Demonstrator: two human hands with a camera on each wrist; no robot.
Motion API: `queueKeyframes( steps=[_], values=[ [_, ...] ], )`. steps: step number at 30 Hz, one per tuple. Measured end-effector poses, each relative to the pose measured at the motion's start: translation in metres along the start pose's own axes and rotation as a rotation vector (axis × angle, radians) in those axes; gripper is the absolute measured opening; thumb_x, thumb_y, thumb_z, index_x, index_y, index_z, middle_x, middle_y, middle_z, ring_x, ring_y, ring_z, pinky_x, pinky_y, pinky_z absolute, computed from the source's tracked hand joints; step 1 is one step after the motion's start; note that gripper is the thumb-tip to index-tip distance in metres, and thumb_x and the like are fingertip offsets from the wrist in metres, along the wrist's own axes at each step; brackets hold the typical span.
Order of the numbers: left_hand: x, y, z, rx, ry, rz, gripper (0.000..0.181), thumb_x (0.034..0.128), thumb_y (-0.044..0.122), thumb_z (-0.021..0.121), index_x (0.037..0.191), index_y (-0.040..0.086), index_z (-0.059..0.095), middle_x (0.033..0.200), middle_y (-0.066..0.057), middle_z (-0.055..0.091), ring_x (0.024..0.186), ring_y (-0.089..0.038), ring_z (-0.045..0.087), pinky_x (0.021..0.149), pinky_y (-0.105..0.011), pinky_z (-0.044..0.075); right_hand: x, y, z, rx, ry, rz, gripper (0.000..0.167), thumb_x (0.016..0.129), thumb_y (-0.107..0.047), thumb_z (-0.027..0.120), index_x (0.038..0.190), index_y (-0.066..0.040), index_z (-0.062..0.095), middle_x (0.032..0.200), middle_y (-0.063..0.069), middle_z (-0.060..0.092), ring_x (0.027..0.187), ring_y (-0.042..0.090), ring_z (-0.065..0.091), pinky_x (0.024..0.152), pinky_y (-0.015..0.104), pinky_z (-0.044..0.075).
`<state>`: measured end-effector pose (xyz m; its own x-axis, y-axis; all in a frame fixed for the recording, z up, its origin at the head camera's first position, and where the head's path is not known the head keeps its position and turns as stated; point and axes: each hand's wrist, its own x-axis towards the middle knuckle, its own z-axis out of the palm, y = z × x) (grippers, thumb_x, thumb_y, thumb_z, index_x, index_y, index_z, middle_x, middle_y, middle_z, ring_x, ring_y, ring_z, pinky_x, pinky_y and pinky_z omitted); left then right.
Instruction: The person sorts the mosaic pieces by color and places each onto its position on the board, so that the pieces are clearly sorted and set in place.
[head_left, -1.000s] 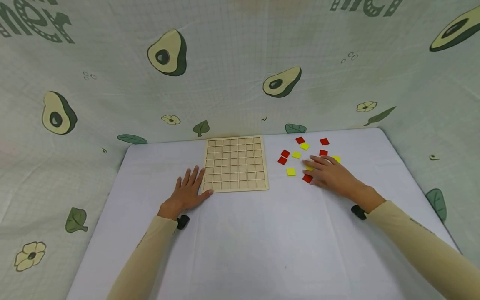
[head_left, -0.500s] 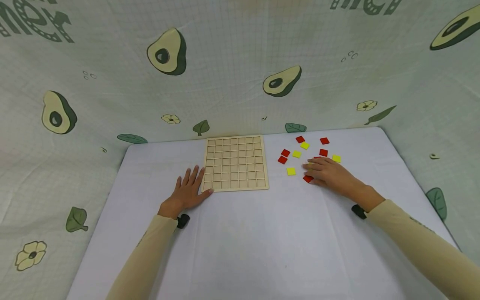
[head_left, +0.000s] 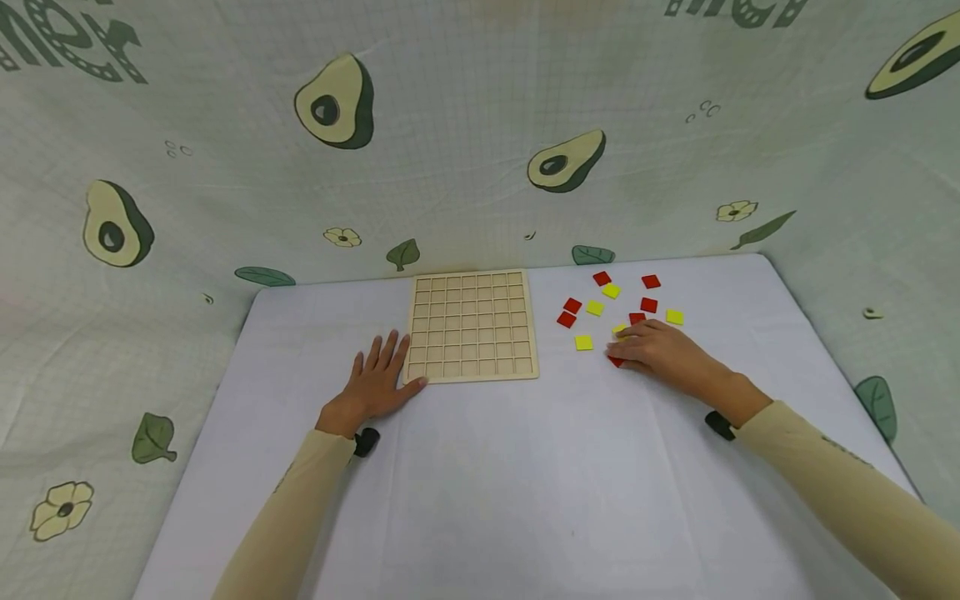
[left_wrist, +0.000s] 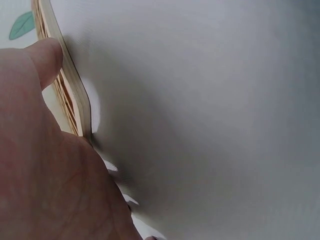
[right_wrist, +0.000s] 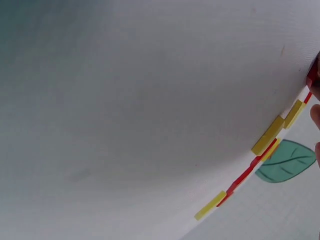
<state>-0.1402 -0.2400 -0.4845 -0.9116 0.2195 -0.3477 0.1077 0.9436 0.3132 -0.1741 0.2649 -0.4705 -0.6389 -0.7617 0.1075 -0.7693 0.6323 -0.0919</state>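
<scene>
Red tile (head_left: 616, 362) partly under right hand (head_left: 660, 350), toward the far right corner of the table (head_left: 480, 475); pinched or merely touched, impossible to tell. Probably best lifted by opposite edges, without nudging the yellow tile (head_left: 619, 330). Well apart, left hand (head_left: 371, 387) spread against the near left corner of the wooden board (head_left: 472, 327).

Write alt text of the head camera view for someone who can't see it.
A person's right hand touches a red tile among red and yellow tiles on a white table. The left hand rests at the near left corner of a wooden grid board; avocado-print cloth hangs behind.
</scene>
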Motion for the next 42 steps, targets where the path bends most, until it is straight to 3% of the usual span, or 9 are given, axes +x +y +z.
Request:
queueKeyframes(
  steps=[15,31,42],
  values=[
    [0.006,-0.006,0.005,0.023,-0.006,-0.008,0.095,0.1056,0.063,0.046,0.171,0.011,0.002,0.178,-0.015,-0.009,0.163,-0.041,-0.011,0.126,-0.067,-0.004,0.001,-0.003,-0.004,-0.125,-0.009,-0.093,0.043,0.083,-0.004,0.088,0.125,-0.004,0.078,0.119,0.009,0.078,0.115,0.031,0.068,0.1,0.05,0.055],
    [0.003,-0.003,0.002,0.012,-0.006,-0.011,0.094,0.1063,0.06,0.048,0.171,0.01,0.001,0.178,-0.016,-0.009,0.163,-0.041,-0.012,0.126,-0.067,-0.006,0.032,-0.019,-0.013,-0.03,0.268,-0.191,0.048,0.074,0.001,0.093,0.12,-0.003,0.079,0.11,0.007,0.079,0.104,0.031,0.069,0.091,0.05,0.059],
    [0.005,-0.004,0.005,0.02,-0.004,-0.016,0.094,0.1059,0.062,0.046,0.171,0.011,0.0,0.178,-0.014,-0.01,0.163,-0.04,-0.013,0.127,-0.066,-0.005,0.058,-0.03,-0.009,0.021,0.347,-0.241,0.051,0.07,-0.002,0.096,0.118,-0.004,0.08,0.109,0.006,0.08,0.104,0.029,0.069,0.09,0.048,0.059]
  ],
)
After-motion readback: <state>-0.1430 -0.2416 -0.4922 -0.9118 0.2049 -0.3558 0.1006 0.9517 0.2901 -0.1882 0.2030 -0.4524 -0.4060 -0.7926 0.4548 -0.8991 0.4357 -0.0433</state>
